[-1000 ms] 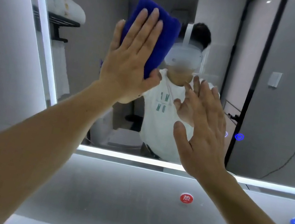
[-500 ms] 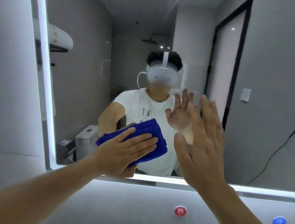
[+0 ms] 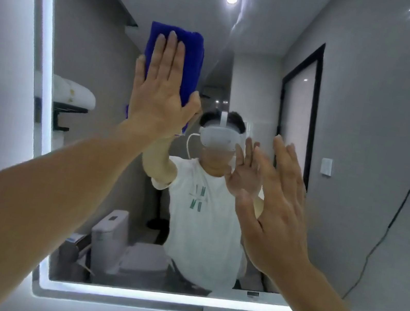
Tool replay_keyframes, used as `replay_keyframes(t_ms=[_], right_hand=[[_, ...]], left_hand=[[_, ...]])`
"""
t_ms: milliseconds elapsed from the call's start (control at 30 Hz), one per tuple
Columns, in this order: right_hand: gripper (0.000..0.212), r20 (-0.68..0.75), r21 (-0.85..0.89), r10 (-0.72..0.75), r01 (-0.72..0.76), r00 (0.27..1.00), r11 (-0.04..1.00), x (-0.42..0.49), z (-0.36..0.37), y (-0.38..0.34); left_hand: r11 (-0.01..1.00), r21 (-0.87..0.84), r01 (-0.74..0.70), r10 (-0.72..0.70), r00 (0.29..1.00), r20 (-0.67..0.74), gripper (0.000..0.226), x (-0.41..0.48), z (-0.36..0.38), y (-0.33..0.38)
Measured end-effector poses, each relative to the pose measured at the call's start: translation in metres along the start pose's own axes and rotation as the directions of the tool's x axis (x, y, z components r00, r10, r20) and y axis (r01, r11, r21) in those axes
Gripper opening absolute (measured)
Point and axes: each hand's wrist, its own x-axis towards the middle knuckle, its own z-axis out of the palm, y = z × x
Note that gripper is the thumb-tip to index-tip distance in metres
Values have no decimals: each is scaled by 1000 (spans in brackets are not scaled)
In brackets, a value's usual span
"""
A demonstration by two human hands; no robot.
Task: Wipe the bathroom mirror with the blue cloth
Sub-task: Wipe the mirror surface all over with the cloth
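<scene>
Wiping in progress. Left hand [image 3: 162, 94], fingers straight, presses the blue cloth [image 3: 179, 61] flat against the mirror [image 3: 365, 128] at upper left of frame; right hand [image 3: 279, 208] open, apparently braced on the glass. Right portion probably remains unwiped.

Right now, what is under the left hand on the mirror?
The folded blue cloth, pressed flat against the mirror by the left hand. The glass behind it is hidden.

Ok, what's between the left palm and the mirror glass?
The folded blue cloth, pressed flat under the left hand against the mirror; head view.
</scene>
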Motion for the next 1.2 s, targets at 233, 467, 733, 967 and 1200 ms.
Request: replay_keyframes(t_ms=[233,467,733,967,1200], right_hand=[[61,26,77,15,-17,1000,997,27,0,2],[61,-41,96,-83,87,996,992,57,-9,19],[64,-69,57,-177,181,982,982,103,-4,16],[66,-89,-28,-170,169,981,985,144,0,30],[70,-118,-140,-127,110,985,984,187,-5,49]], left_hand=[[924,22,-382,373,914,160,81,-150,14,34],[717,40,-696,670,704,236,78,-73,1,-9],[915,117,-387,359,911,205,78,99,-25,-10],[995,48,-83,76,989,130,78,181,-37,12],[947,79,-312,308,950,60,76,76,-8,38]])
